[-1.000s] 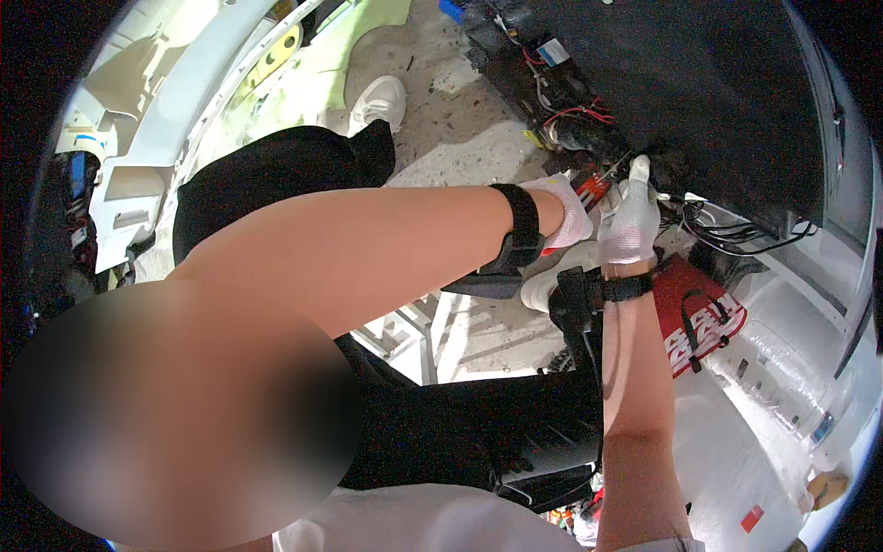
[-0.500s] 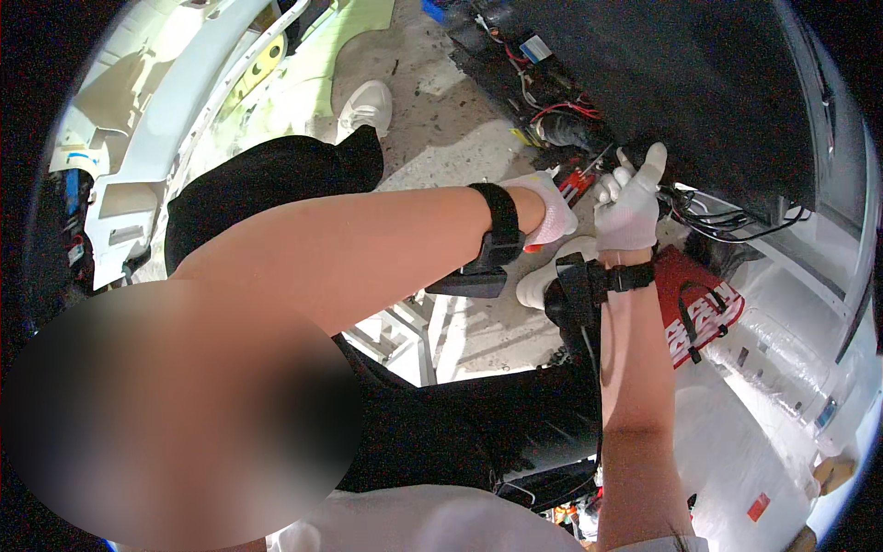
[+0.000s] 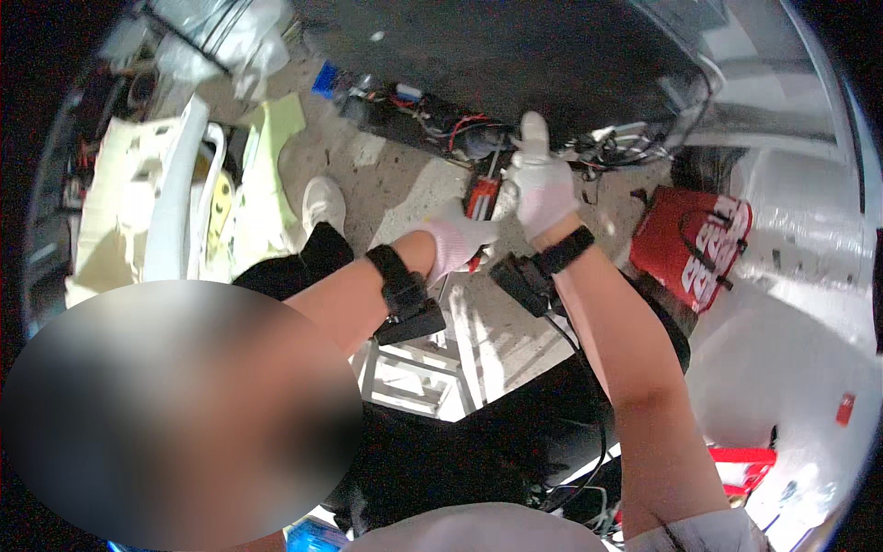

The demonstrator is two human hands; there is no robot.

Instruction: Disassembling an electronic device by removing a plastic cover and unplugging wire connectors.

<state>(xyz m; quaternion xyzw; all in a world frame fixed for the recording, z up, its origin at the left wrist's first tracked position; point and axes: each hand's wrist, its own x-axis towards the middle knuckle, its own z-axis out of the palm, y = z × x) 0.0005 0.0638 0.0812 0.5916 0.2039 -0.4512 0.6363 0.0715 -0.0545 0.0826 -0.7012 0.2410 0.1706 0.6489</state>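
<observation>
Wires (image 3: 467, 120) lie ahead of the left hand (image 3: 460, 232), which is wrapped around a red tool (image 3: 482, 198); its long axis points forward, shaft (image 3: 497, 164) near the right hand (image 3: 543, 179). That hand is part-curled, one digit extended; whether it pinches anything, I cannot tell. Cables (image 3: 612, 147) sit just right of it.

There are two hands (image 3: 462, 236) (image 3: 544, 184), two wristbands (image 3: 395, 274) (image 3: 565, 249), one bag (image 3: 664, 230) and apparently one red-handled tool (image 3: 481, 197).
</observation>
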